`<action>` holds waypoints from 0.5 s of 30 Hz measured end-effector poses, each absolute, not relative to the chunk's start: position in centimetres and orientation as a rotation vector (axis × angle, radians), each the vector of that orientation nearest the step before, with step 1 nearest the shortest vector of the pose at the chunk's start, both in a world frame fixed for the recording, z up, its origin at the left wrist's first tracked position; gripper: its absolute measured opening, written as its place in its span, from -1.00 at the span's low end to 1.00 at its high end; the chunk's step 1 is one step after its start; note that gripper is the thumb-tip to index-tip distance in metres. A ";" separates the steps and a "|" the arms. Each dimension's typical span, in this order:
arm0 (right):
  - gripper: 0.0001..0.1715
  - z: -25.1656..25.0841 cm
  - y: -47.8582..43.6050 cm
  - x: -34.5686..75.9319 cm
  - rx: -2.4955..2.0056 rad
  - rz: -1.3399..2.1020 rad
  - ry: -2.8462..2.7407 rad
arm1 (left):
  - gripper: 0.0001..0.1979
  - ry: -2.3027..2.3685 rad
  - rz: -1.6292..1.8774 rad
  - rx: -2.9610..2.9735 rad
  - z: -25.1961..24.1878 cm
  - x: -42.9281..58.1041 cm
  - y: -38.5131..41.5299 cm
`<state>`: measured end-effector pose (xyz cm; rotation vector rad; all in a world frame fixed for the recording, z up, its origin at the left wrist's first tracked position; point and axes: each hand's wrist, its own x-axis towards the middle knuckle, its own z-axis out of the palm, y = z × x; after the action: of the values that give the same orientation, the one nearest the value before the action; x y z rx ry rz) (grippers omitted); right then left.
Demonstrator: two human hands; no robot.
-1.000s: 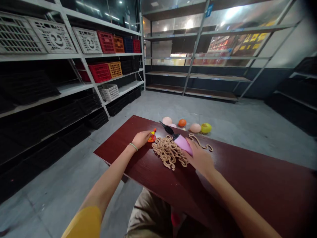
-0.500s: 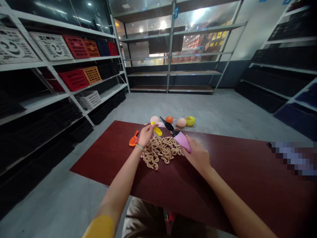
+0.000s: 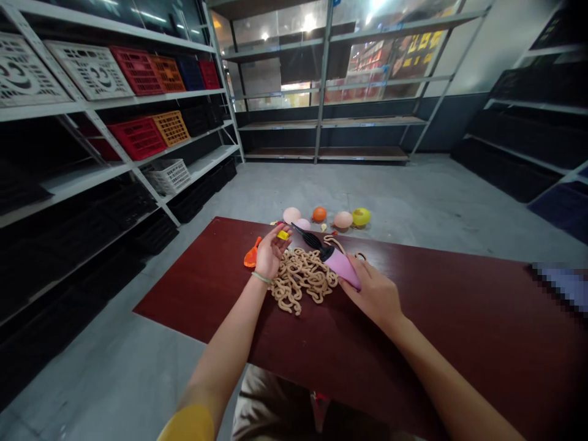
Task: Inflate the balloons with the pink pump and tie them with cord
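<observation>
At centre frame, the right hand [image 3: 374,294] grips a pink-handled brush [image 3: 340,268] against a tangled heap of tan cord [image 3: 298,280], which could snag it; the open left hand [image 3: 272,254] could flick away a small yellow piece [image 3: 283,235].

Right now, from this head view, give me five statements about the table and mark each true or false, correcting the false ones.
1. The right hand grips a pink-handled brush. True.
2. The tangled tan cord lies in the left hand. False: it lies in a heap on the dark red table top.
3. A pale band circles the left wrist. True.
4. The yellow-green balloon sits on the table top. False: it is on the concrete floor beyond the table.
5. The orange plastic piece is in the right hand. False: it lies on the table top, left of the left hand.
</observation>
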<state>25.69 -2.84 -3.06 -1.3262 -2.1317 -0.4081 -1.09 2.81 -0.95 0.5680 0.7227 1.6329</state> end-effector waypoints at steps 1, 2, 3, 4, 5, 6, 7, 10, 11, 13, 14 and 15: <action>-0.40 -3.1 -2.9 25.7 -1.316 -0.408 -2.152 | -0.75 0.714 1.645 0.540 -0.9 -1.1 2.8; -0.40 -3.2 -2.9 25.6 -1.305 -0.406 -2.173 | -0.75 0.712 1.662 0.515 -0.8 -1.1 2.8; -0.40 -3.2 -2.9 25.6 -1.292 -0.404 -2.193 | -0.76 0.714 1.680 0.493 -0.8 -1.2 2.8; -0.40 -3.2 -3.0 25.5 -1.279 -0.401 -2.211 | -0.75 0.715 1.695 0.470 -0.7 -1.2 2.8; -0.39 -3.2 -3.0 25.5 -1.264 -0.396 -2.225 | -0.75 0.716 1.706 0.448 -0.6 -1.2 2.7; -0.39 -3.1 -3.1 25.4 -1.251 -0.389 -2.238 | -0.75 0.719 1.714 0.426 -0.5 -1.3 2.7; -0.38 -3.1 -3.1 25.3 -1.242 -0.381 -2.249 | -0.75 0.725 1.722 0.407 -0.4 -1.3 2.7; -0.38 -3.0 -3.2 25.2 -1.233 -0.365 -2.268 | -0.75 0.748 1.744 0.384 -0.1 -1.3 2.8; -0.38 -3.1 -3.2 25.1 -1.234 -0.364 -2.272 | -0.75 0.760 1.750 0.391 0.0 -1.2 2.8; -0.39 -3.1 -3.2 25.1 -1.238 -0.363 -2.281 | -0.73 0.795 1.765 0.424 0.0 -1.0 2.8; -0.38 -3.1 -3.2 25.1 -1.240 -0.360 -2.286 | -0.72 0.817 1.775 0.449 -0.1 -0.9 2.9; -0.38 -3.1 -3.1 25.1 -1.243 -0.356 -2.290 | -0.71 0.843 1.783 0.480 -0.2 -0.8 2.9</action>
<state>25.12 -3.14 -3.12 -1.2428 -2.2897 -0.3562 -0.81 2.89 -0.22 0.4796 0.8432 1.7831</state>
